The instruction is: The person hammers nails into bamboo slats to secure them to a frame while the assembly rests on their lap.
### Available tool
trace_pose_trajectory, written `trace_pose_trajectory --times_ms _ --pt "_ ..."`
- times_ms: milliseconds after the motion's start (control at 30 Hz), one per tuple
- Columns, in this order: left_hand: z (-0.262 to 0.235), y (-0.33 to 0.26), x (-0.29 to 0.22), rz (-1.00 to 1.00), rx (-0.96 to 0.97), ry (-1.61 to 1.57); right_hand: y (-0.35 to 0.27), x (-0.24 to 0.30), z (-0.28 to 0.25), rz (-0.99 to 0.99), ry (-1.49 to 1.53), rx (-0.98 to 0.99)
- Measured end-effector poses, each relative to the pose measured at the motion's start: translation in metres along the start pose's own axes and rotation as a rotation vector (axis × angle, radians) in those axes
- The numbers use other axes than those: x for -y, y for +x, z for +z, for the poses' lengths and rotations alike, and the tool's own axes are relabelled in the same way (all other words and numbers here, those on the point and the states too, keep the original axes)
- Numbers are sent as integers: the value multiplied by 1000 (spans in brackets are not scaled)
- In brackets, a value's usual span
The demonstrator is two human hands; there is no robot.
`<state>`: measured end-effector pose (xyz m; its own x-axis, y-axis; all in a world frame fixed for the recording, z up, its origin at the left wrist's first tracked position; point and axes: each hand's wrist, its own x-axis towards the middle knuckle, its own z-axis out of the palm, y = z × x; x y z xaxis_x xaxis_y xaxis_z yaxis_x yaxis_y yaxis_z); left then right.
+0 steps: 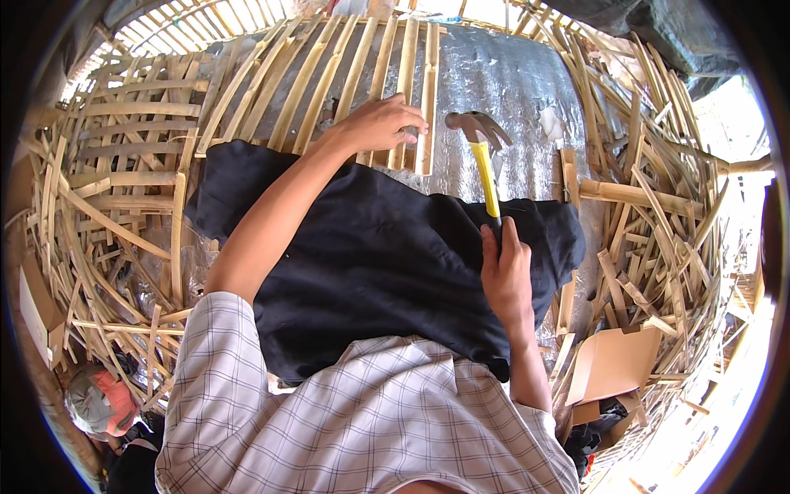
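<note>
My right hand (505, 267) is wrapped round the black grip of a claw hammer (485, 169) with a yellow shaft. The hammer's metal head points away from me, above a silvery sheet. My left hand (380, 128) rests over the near ends of several parallel bamboo slats (350, 70). Its thumb and fingers are drawn together beside the rightmost slat (428, 99); anything pinched between them is too small or hidden to name. A black cloth (387, 230) is spread across my lap, its far edge reaching the slat ends.
Finished-looking bamboo lattice (140, 132) lies to the left. Heaps of loose bamboo strips (658, 255) fill the right side. A cardboard box (613, 362) sits at lower right. At lower left is a person wearing a grey and red cap (100, 402). Dark sheeting (666, 37) hangs at upper right.
</note>
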<state>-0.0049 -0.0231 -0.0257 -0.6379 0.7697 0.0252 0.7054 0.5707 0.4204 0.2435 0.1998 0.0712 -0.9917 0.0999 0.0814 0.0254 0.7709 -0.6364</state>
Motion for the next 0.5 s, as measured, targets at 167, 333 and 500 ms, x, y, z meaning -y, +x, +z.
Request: trace_pose_trajectory --times_ms 167,333,500 --pt "4 3 -2 -39 -25 -6 -17 -11 29 -164 -263 50" --pt "14 2 8 -1 -41 33 -10 10 14 61 -107 97" --pt "16 6 10 43 -55 23 -13 10 36 -1 -70 -128"
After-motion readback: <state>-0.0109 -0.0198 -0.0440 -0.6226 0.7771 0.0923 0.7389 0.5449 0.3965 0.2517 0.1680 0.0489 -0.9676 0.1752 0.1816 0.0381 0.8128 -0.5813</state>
